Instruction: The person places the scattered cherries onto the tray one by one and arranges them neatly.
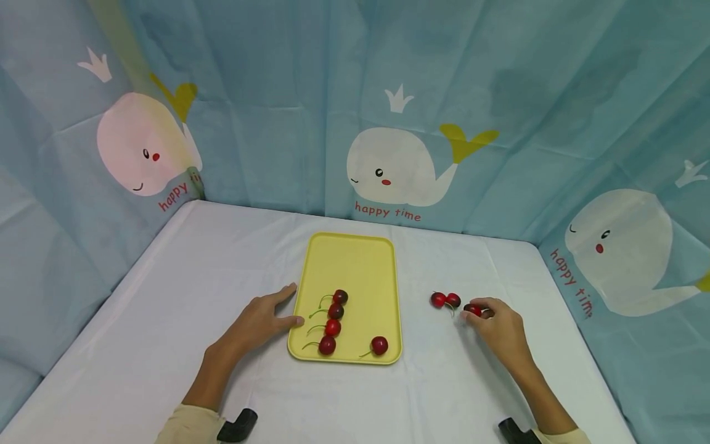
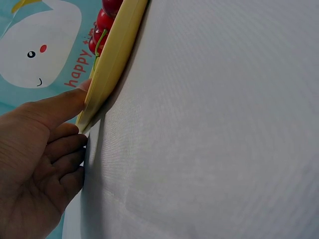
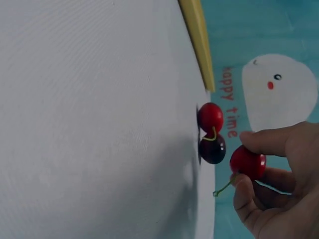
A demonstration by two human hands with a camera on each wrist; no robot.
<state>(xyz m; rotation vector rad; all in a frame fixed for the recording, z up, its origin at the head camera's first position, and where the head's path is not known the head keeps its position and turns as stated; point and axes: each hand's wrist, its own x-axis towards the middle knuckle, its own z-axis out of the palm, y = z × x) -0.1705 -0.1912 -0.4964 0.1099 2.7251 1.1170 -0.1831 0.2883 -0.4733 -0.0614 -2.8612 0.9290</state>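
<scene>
My left hand (image 1: 257, 319) is at the left edge of a yellow tray (image 1: 355, 265). Its thumb touches the tray rim, and the index finger is stretched along the same side. In the left wrist view the other fingers (image 2: 65, 162) look loosely bent beside the edge. A column of several dark red cherries (image 1: 333, 327) with green stems lies on the tray, and a lone cherry (image 1: 379, 345) sits near its lower right corner. My right hand (image 1: 501, 330) pinches a cherry (image 3: 247, 163) between thumb and fingertips, its stem hanging free. Just left of it, two cherries (image 1: 445, 300) touch each other on the cloth.
White cloth (image 1: 222, 246) covers the table. Blue curtains with printed whales (image 1: 394, 166) stand along the back and both sides. A black wrist device (image 1: 238, 425) shows on each forearm at the bottom of the head view.
</scene>
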